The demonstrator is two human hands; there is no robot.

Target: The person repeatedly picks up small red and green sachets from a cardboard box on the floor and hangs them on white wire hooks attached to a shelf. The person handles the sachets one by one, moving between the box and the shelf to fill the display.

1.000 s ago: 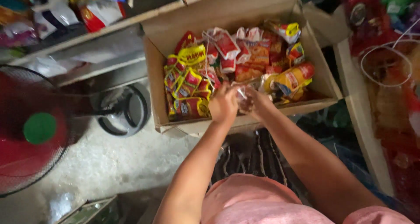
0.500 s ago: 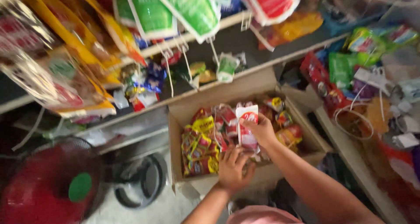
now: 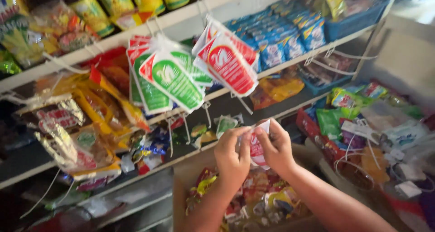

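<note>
Hands — left [image 3: 233, 154], right [image 3: 277, 147] — pinch red-and-white sachet [image 3: 257, 147] between them, above cardboard box [image 3: 190, 168].

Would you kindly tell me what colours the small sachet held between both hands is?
The small sachet is red and white, seen in the head view.

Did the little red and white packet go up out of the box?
Yes. The red and white packet, held by the left hand and right hand, went up from the cardboard box toward the shelf.
</note>
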